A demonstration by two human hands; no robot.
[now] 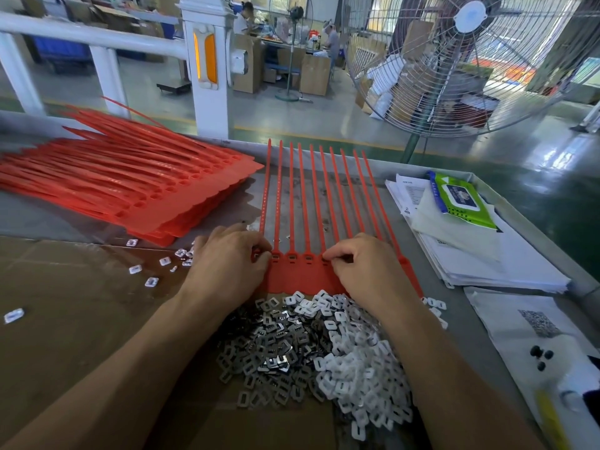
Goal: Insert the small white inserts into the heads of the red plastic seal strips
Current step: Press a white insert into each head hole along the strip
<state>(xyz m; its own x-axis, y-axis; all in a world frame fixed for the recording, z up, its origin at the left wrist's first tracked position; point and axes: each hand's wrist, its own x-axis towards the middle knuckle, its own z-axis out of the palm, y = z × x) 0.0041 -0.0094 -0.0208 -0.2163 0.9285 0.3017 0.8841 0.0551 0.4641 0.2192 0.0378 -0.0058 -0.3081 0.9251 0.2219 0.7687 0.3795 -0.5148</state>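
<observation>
Seating inserts in the heads
Both hands (227, 261) (363, 264) pinch at the heads (298, 258); strips (311, 196) run away; inserts (357, 352) nearer.

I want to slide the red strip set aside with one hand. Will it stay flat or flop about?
The strip set probably moves as one piece, since its heads look joined. Its long thin tails would likely flex and sag if lifted. It looks light, so a push may scatter the inserts beside it.

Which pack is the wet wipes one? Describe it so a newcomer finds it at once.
Start at the big standing fan behind the table, then drop to the stack of white papers on the table's right side. The wipes pack lies on top of that stack: a soft lime-green packet with a dark blue label, the only green thing among white sheets.
</observation>
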